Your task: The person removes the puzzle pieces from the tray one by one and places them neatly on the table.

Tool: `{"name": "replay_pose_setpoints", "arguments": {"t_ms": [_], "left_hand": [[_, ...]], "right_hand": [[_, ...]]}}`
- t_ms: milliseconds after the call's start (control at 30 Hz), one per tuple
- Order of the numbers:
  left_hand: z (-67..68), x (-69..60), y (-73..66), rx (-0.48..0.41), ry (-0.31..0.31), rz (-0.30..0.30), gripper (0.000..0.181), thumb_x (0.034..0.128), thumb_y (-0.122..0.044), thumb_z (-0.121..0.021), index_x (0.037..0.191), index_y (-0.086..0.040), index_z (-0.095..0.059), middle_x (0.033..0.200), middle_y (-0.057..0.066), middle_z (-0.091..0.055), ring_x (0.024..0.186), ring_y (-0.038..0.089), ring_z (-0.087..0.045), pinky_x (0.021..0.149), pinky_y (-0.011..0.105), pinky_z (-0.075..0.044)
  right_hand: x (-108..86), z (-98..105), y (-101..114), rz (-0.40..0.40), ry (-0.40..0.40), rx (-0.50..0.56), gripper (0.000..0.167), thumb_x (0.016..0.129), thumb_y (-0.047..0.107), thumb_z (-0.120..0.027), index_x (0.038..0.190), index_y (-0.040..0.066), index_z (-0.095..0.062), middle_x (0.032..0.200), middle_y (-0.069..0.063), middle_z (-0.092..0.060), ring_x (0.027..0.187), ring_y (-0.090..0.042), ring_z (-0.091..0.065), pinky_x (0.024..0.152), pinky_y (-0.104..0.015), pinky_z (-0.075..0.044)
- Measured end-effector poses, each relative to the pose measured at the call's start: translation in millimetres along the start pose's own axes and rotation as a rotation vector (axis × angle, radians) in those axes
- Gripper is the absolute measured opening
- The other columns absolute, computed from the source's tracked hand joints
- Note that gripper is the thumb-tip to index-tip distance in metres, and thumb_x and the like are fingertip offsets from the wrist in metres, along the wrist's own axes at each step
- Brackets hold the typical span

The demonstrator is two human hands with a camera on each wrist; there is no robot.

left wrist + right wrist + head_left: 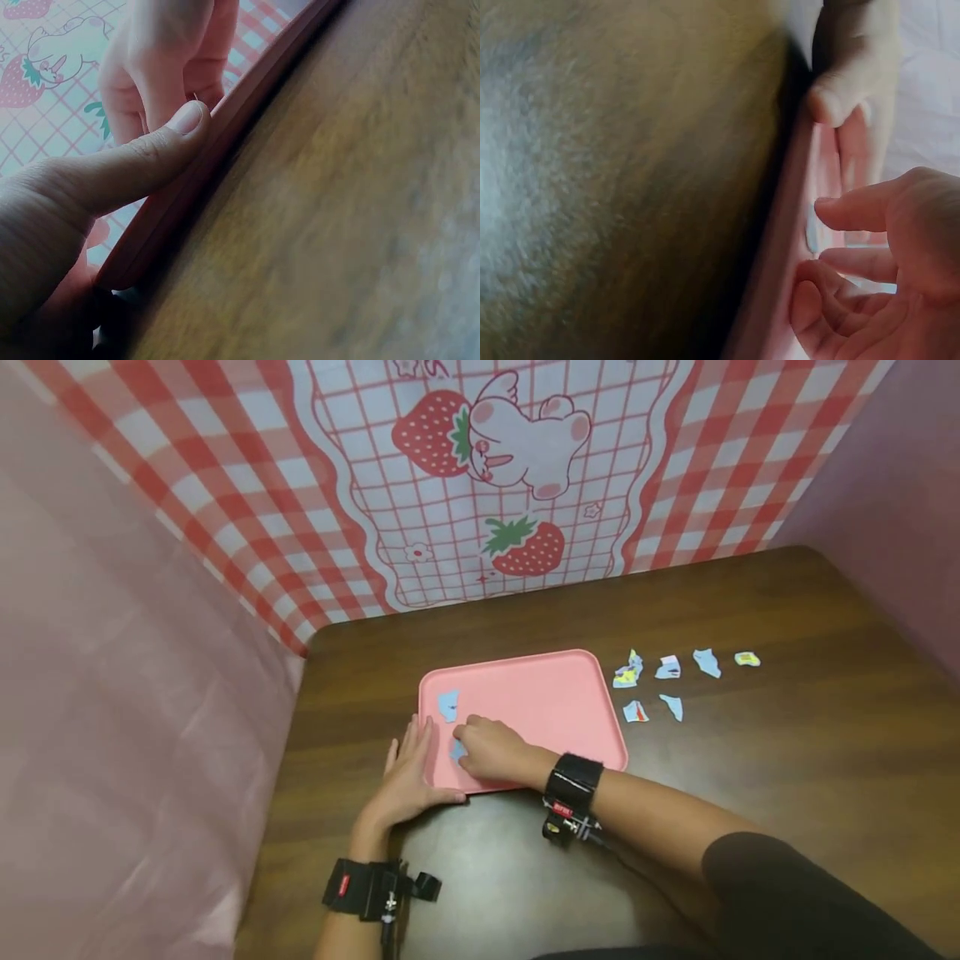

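A pink tray point(540, 710) lies on the wooden table. My left hand point(405, 781) rests at its near-left corner, fingers extended along the left side and thumb along the front rim. My right hand point(491, 747) reaches over the tray, its fingertips touching a light blue torn paper piece point(458, 750) that they partly cover. In the right wrist view, the thumb and index finger of my right hand point(877, 262) are apart, with the blue piece point(811, 229) showing between them. Another blue paper piece point(448, 705) with a small dark mark lies farther back in the tray.
Right of the tray, several torn paper pieces lie in two rows, including a yellow-and-blue one point(628, 670), one with a red mark point(636, 711) and a plain blue one point(707, 662). A checked strawberry cloth point(480, 585) hangs behind the table point(360, 668).
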State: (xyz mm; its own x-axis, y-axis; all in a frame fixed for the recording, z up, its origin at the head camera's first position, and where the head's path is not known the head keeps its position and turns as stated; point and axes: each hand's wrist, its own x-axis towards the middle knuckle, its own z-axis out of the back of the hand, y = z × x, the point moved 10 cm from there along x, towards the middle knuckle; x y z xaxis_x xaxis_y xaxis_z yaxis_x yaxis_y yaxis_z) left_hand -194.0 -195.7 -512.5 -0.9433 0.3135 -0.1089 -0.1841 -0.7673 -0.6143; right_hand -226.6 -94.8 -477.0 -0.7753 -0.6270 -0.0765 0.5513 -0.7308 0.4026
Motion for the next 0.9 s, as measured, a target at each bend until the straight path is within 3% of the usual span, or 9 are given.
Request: {"name": "replay_pose_setpoints", "arguments": {"t_ms": [300,567,900], "left_hand": [[0.0,4.6,-3.0,0.014,-0.002,-0.007,0.133,0.0709,-0.056,-0.087,0.162,-0.006,-0.004,0.167,0.017,0.005,0.154,0.03,0.007,0.119,0.058,0.008],[-2.3,2.5,-0.9,0.009,-0.006,0.002,0.133,0.0706,-0.058,-0.086,0.162,-0.007,-0.004,0.168,0.015,0.005,0.154,0.027,0.008,0.12,0.055,0.008],[0.9,1.3,-2.9,-0.009,-0.027,-0.014,0.132,0.071,-0.055,-0.087,0.162,-0.005,-0.006,0.167,0.019,0.003,0.154,0.032,0.005,0.119,0.058,0.007]], "right_hand": [[1.7,-5.0,-5.8,-0.041,0.008,-0.009,0.04,0.088,0.023,-0.077,0.124,0.008,-0.067,0.108,-0.011,-0.063,0.086,-0.027,-0.066,0.075,-0.043,-0.057],[1.0,-7.4,-4.0,-0.01,-0.032,0.029,0.04,0.086,0.019,-0.079,0.121,0.008,-0.063,0.106,-0.011,-0.065,0.089,-0.026,-0.066,0.077,-0.042,-0.056],[-0.8,-3.5,2.1,0.023,-0.073,0.09,0.041,0.085,0.012,-0.079,0.122,0.007,-0.061,0.109,-0.011,-0.069,0.097,-0.025,-0.067,0.084,-0.041,-0.055]]}}
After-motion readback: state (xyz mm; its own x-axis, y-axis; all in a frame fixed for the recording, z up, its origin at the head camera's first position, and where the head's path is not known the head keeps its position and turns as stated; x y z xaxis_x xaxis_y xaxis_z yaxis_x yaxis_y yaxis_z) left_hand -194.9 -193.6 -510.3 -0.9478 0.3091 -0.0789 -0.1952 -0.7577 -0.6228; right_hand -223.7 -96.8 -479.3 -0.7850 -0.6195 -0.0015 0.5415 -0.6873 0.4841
